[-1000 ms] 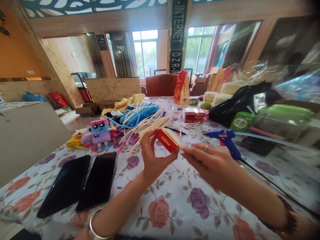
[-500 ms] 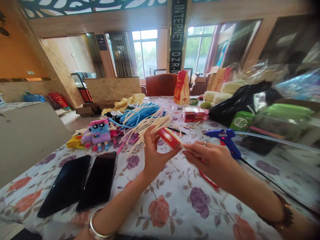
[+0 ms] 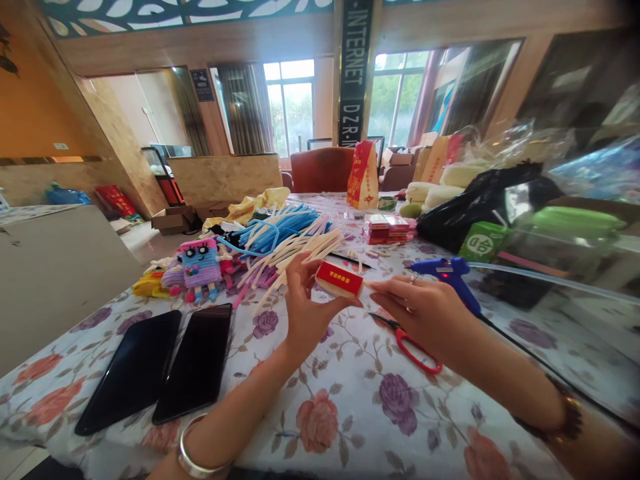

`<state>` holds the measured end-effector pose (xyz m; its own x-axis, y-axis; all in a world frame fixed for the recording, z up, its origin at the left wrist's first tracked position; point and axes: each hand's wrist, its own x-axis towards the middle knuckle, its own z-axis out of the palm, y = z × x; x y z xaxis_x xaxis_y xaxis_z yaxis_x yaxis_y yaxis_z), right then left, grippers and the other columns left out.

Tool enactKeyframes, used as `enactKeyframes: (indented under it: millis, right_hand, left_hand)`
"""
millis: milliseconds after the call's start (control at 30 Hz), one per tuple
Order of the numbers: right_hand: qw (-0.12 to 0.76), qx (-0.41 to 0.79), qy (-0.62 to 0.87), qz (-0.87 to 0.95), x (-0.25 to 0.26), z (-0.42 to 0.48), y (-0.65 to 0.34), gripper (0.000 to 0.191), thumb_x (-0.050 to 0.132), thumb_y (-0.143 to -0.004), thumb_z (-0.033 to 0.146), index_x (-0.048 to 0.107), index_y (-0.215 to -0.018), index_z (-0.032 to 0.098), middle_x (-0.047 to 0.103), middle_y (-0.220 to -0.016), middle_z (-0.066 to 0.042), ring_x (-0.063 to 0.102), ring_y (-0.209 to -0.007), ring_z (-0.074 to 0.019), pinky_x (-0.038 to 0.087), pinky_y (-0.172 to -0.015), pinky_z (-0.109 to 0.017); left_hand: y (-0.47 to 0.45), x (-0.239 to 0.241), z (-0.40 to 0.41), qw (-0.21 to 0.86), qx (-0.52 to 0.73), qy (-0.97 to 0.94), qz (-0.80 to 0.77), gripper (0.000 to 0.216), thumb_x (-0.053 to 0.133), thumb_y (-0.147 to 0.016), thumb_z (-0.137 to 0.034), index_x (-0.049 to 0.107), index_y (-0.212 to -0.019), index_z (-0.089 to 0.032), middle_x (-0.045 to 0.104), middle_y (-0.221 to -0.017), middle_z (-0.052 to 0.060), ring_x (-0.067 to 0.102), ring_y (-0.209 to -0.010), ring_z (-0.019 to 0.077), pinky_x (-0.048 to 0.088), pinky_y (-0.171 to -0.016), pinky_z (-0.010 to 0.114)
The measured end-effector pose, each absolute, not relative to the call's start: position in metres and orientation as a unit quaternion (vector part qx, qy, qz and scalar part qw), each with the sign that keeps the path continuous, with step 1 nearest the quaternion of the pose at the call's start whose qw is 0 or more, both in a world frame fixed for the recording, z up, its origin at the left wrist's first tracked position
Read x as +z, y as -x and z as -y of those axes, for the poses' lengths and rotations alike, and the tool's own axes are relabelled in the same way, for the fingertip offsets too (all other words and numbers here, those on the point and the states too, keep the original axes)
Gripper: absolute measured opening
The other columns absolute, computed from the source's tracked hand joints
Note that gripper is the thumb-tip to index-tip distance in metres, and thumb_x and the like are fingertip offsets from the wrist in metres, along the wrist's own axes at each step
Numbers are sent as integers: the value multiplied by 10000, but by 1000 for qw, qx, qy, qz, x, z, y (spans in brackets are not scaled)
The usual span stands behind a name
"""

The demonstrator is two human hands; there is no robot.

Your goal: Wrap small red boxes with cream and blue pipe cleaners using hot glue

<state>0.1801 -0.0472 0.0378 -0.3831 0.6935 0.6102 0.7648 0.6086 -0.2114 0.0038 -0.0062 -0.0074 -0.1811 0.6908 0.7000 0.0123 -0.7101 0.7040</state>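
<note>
My left hand (image 3: 306, 311) holds a small red box with a white side (image 3: 340, 279) above the flowered tablecloth, thumb and fingers closed round its left end. My right hand (image 3: 419, 308) pinches the box's right end with its fingertips; a ring shows on one finger. Red-handled scissors (image 3: 413, 347) lie on the cloth under my right wrist. A blue glue gun (image 3: 446, 275) stands just behind my right hand, its black cord running off to the right.
Two black phones (image 3: 165, 365) lie at the front left. A knitted doll (image 3: 200, 264) and a heap of blue and cream pipe cleaners (image 3: 285, 239) sit behind my hands. More red boxes (image 3: 387, 229), a black bag (image 3: 475, 203) and a green carton (image 3: 483, 241) crowd the right.
The red box has been turned from tilted to nearly level between my hands. My right hand has lifted a little, uncovering the red scissors on the cloth.
</note>
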Motion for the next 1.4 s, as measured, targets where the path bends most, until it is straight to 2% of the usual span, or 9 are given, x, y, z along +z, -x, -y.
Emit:
enactKeyframes:
  millis: [133, 300, 533, 633, 867, 1133, 1233, 1400]
  right_hand:
    - [346, 31, 483, 804, 39, 44, -181, 215, 505, -863, 274, 708, -886, 206, 705, -746, -35, 614, -606, -149, 431, -581, -268]
    - [341, 198, 513, 762, 39, 42, -183, 264, 499, -833, 372, 707, -870, 214, 669, -670, -29, 559, -547, -141, 408, -531, -268]
    - [344, 391, 479, 706, 40, 43, -179, 296, 533, -772, 431, 649, -701, 168, 504, -568, 5, 331, -463, -70, 236, -428, -221]
    - [364, 453, 455, 675, 34, 43, -178, 283, 548, -761, 425, 648, -706, 166, 490, -584, 6, 336, -480, -69, 221, -431, -217]
    - [383, 508, 417, 649, 34, 45, -172, 240, 573, -757, 395, 633, -716, 167, 448, -548, 29, 353, -473, -73, 264, -426, -219]
    - [384, 497, 412, 660, 39, 53, -164, 134, 566, -779, 280, 636, -797, 168, 446, -568, 44, 361, -471, -65, 284, -421, -208]
    - [389, 487, 425, 656, 32, 51, -163, 127, 554, -795, 275, 634, -807, 177, 495, -618, 24, 397, -495, -75, 306, -425, -212]
    - [408, 513, 401, 639, 24, 47, -158, 170, 575, -805, 335, 631, -885, 195, 478, -620, 31, 414, -521, -86, 351, -462, -217]
  left_hand:
    - [-6, -3, 7, 261, 709, -578, -309, 823, 854, -433, -189, 413, -1122, -285, 607, -924, -15, 610, -879, 159, 478, -820, 323]
    - [-6, -2, 8, 284, 696, -567, -335, 790, 836, -455, -164, 422, -1118, -275, 619, -964, 5, 611, -906, 168, 464, -836, 332]
    - [-5, 0, 7, 277, 699, -563, -343, 719, 826, -471, -165, 440, -1071, -256, 627, -884, -14, 622, -847, 160, 472, -797, 312]
    - [-4, 1, 7, 272, 699, -564, -346, 693, 814, -495, -162, 441, -1072, -250, 628, -849, -20, 623, -818, 151, 473, -772, 296]
    - [-2, -2, 6, 264, 693, -574, -347, 628, 790, -538, -177, 446, -1060, -238, 631, -831, -13, 620, -785, 146, 483, -753, 293]
    - [0, -2, 7, 240, 684, -591, -353, 565, 768, -591, -184, 452, -1056, -235, 653, -818, -9, 633, -775, 149, 497, -760, 299]
    - [0, -4, 8, 180, 681, -611, -362, 579, 782, -589, -204, 464, -1071, -241, 649, -856, -6, 640, -831, 157, 500, -783, 302]
    - [1, -5, 14, -21, 676, -647, -352, 488, 790, -604, -252, 521, -1011, -233, 638, -902, 5, 638, -854, 162, 508, -795, 308]
